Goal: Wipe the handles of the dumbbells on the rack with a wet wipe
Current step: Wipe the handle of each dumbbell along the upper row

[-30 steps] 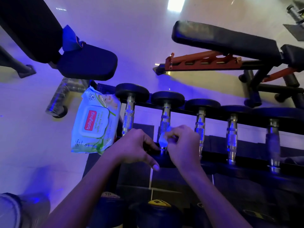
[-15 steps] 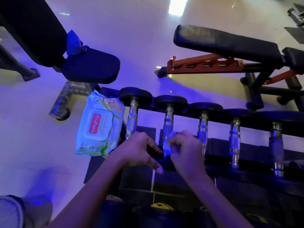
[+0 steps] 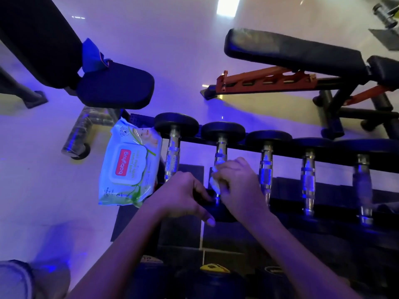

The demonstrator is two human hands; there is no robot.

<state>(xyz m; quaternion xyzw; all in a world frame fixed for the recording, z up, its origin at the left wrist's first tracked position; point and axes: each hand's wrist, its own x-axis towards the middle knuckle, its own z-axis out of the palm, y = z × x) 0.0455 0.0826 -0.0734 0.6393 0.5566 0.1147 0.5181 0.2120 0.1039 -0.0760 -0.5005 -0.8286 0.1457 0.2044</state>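
On rack (image 3: 287, 153), dumbbell handles (image 3: 266, 169) front-to-back

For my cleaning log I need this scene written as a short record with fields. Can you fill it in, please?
rack: the rack has five dumbbells in view on its top row
being wiped: second dumbbell from the left, at its handle
right hand: right hand wraps the wet wipe round that handle
left hand: left hand grips the near end of the same dumbbell
supplies: wipes pack at the left end of the rack
behind: padded bench with an orange frame
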